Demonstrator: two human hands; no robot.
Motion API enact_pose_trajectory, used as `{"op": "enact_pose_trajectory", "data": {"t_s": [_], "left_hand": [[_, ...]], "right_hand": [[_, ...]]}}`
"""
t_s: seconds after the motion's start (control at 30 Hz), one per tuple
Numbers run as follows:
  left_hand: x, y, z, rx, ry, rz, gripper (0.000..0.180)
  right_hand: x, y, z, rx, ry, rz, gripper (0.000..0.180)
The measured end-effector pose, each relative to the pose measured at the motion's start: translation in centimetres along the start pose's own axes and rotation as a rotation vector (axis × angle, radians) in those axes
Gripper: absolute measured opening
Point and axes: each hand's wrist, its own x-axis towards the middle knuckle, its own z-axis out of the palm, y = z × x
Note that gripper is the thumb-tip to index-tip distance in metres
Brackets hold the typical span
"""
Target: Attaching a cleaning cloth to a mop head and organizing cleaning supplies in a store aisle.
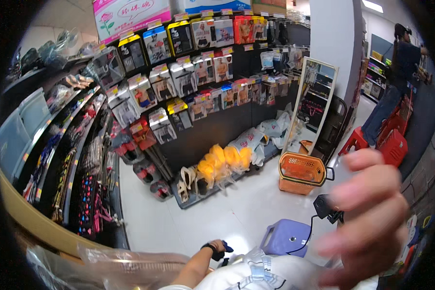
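Observation:
My right hand (369, 212) is raised close in front of me, large and blurred. Its fingers are apart and slightly bent, with nothing visible in them. Behind it, a small black device (322, 206) with a thin cable hangs over a purple plastic stool (286, 237). Low down near my body is my left hand (217, 244), a black band round its wrist. A small dark blue thing (228, 247) shows at its closed fingers, too small to name. White clothing (241, 275) covers my front beside that arm.
Packaged underwear (184, 79) hangs on the wall rack. Beneath lie yellow bagged items (222, 158) on a low platform. An orange basket (302, 186) stands before a leaning mirror (310, 101). Clothes fill the left shelves (77, 164). Another person (394, 87) stands beyond red stools (391, 147).

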Motion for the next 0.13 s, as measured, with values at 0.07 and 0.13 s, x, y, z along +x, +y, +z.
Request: {"op": "enact_pose_trajectory", "data": {"t_s": [0.07, 0.13], "left_hand": [[2.7, -6.0, 1.7, 0.072, 0.070, -0.027, 0.035], [3.7, -6.6, 0.1, 0.346, 0.070, 0.030, 0.070]], "right_hand": [[0.0, 5.4, 5.0, 0.153, -0.040, -0.015, 0.007], [-0.8, 7.2, 5.0, 0.172, -0.141, -0.048, 0.019]]}}
